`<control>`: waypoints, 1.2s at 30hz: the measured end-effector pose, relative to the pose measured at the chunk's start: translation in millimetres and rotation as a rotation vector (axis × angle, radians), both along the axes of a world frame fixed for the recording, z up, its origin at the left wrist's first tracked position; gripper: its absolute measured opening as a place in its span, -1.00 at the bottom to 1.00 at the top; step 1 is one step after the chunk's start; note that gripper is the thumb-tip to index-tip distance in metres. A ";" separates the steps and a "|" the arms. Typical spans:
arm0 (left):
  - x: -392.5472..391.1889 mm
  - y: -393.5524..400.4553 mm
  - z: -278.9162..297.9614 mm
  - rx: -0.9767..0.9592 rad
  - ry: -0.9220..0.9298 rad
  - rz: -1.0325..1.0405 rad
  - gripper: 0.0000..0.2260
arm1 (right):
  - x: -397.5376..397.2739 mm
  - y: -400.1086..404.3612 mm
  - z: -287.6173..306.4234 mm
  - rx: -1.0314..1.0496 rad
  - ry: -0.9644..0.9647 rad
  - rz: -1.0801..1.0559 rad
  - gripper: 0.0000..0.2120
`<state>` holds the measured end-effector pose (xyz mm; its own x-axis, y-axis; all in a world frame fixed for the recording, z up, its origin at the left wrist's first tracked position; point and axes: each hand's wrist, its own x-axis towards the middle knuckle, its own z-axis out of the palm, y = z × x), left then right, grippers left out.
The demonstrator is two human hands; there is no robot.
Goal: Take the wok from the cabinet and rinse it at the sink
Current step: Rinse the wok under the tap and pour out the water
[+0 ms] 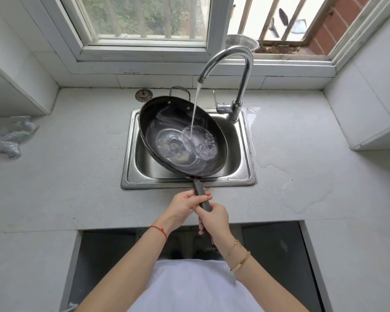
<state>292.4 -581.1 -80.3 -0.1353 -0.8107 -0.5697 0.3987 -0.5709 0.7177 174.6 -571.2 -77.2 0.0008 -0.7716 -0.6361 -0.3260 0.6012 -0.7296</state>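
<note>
Out of the cabinet already: wok (167, 122) tilted over the sink (245, 179), under the running tap (232, 64). Fingers of left hand (185, 204) and right hand (213, 218) clamped on its handle (199, 190). Rinsing underway; swirling, emptying left.

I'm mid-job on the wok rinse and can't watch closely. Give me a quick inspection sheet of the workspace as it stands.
Surface: pale counter, wet patch right of the sink.
Job's things: black wok held tilted over the sink; tap running into it, water pooling inside.
Clutter: crumpled cloth at the counter's left; strainer behind the sink; metal bowl on the sill.
Grippers: left hand and right hand both grip the wok handle.
Cables: nothing seen.
Surroundings: window with bars behind; open cabinet space below the counter.
</note>
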 end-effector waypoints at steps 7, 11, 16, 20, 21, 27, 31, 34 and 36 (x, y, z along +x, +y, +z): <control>-1.4 6.3 -12.0 0.029 0.053 -0.020 -0.83 | -6.3 0.6 -1.4 0.090 -0.099 0.046 -0.88; -2.4 8.8 -16.1 0.046 -0.003 0.004 -0.78 | -0.9 6.3 -5.7 0.063 -0.080 0.025 -0.84; 2.6 10.4 -17.9 0.073 -0.009 0.038 -0.84 | 7.3 13.1 -8.9 0.001 -0.057 0.008 -0.81; 6.3 11.7 -20.5 0.092 0.004 0.067 -0.81 | 16.7 17.9 -11.5 -0.064 0.002 -0.007 -0.82; 6.7 10.6 -20.5 0.097 0.011 0.070 -0.79 | 18.9 17.3 -11.9 -0.078 0.012 -0.012 -0.83; 13.1 1.8 -17.1 0.085 0.009 0.035 -0.72 | 25.1 11.9 -15.6 -0.113 0.022 -0.026 -0.81; 14.9 1.7 -17.6 0.097 -0.013 0.005 -0.73 | 24.8 12.7 -21.2 -0.111 0.038 -0.015 -0.80; 14.8 1.1 -19.3 0.106 -0.047 -0.014 -0.70 | 23.5 12.3 -23.6 -0.107 0.038 -0.008 -0.82; 15.9 0.7 -20.1 0.112 -0.105 -0.035 -0.70 | 23.3 11.9 -25.5 -0.088 0.026 -0.002 -0.82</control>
